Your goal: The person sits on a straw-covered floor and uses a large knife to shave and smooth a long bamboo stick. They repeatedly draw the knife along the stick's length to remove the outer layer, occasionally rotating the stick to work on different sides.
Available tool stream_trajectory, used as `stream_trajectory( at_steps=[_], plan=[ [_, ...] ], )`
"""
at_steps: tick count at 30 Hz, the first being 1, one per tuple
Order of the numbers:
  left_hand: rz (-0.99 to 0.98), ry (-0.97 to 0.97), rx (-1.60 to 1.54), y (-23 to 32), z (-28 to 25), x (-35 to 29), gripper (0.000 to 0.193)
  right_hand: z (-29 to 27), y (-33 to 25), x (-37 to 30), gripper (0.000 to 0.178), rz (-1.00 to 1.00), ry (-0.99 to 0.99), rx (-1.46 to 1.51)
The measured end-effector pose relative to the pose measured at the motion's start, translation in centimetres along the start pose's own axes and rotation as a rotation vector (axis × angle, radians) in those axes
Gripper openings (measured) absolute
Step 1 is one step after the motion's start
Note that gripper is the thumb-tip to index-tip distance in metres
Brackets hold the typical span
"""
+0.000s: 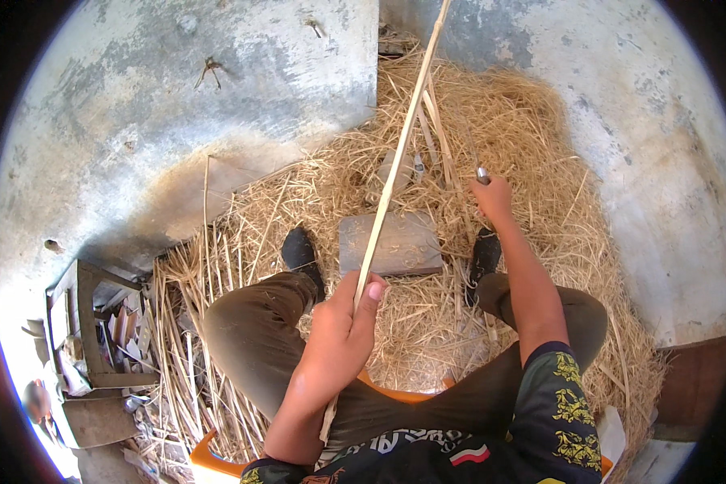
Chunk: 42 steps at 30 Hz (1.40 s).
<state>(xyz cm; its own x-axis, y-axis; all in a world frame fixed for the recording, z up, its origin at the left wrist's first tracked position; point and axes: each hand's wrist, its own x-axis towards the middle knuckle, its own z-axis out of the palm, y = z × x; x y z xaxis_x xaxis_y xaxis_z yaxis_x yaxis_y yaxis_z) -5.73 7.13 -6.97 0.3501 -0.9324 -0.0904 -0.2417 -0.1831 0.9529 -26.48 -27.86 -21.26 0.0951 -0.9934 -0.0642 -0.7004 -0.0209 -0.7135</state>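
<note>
My left hand (335, 331) is closed around a long, pale strip of split wood or bamboo (395, 161). The strip slants up and away, past the top edge of the view, and its lower end comes out below my wrist. Off to the right, my right hand (492, 198) grips a knife (482, 174) by its handle. A shiny metal collar shows above the fist; the thin blade is hard to make out against the shavings. The knife is apart from the strip. A flat wooden block (411, 242) lies on the floor between my feet, under the strip.
Curly shavings (508, 113) are heaped against the walls and around my feet. Several long strips (210, 379) lean at the left beside a wooden frame (89, 323). More strips (436, 129) lie beyond the block. I sit on an orange seat (403, 394).
</note>
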Motion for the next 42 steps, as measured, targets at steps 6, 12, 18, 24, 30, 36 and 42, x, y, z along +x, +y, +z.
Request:
stream_trajectory(
  at_steps=[6, 12, 18, 24, 30, 36, 42],
  plan=[
    [0.013, 0.015, 0.019, 0.1, 0.1, 0.2, 0.026, -0.5, -1.6, -1.3, 0.037, 0.025, -0.056, -0.311],
    [0.013, 0.025, -0.014, 0.1, -0.1, -0.2, 0.026, 2.9, 1.3, -6.8, 0.030, 0.021, -0.322, -0.689],
    [-0.012, 0.000, -0.016, 0.4, 0.1, 0.0, 0.026, 4.0, 3.7, -7.4, 0.032, -0.031, -0.380, -0.716],
    [-0.011, -0.004, -0.011, 0.1, 0.1, 0.0, 0.026, 3.2, 1.7, -7.3, 0.033, -0.023, -0.363, -0.647],
    [-0.026, -0.013, -0.009, 0.3, 0.1, 0.0, 0.025, 3.9, 1.6, -5.5, 0.034, 0.177, -0.260, -0.521],
    [-0.020, -0.008, -0.009, 0.3, -0.1, 0.0, 0.026, 3.9, 4.2, -5.0, 0.042, 0.238, -0.294, -0.446],
    [0.004, -0.007, -0.015, 0.3, 0.1, 0.0, 0.027, 4.0, 3.1, -7.0, 0.043, 0.184, -0.269, -0.513]
  ],
)
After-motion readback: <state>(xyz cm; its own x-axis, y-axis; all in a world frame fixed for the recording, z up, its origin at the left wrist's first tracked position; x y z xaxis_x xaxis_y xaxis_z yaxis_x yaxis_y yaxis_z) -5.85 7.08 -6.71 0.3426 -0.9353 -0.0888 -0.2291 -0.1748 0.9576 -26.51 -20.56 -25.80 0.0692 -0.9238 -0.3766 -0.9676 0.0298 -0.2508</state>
